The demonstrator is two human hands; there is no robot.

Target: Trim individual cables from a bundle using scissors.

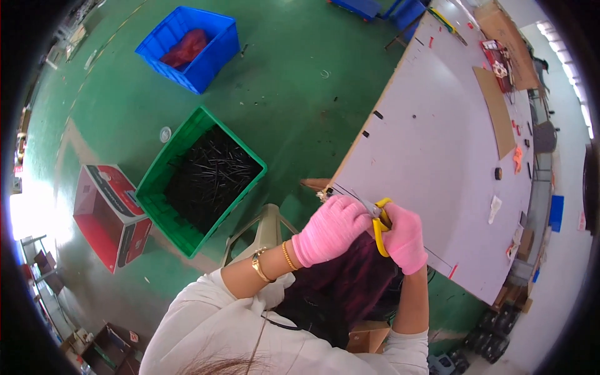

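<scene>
Both hands wear pink knit gloves and meet close together by the near left corner of the table. My right hand is closed around the yellow handles of a pair of scissors. The blades point up and left, passing right beside the fingers of my left hand. That hand is closed, its fingers curled in; what they hold is too small and hidden to make out. Just beyond it, a small black piece shows at the table's corner, with a thin dark line running from it.
Left of me stands a green bin holding many thin black strips, beside a red and white carton and a beige stool. Farther off sits a blue bin with a red bag. Flat cardboard and black tape lie on the table.
</scene>
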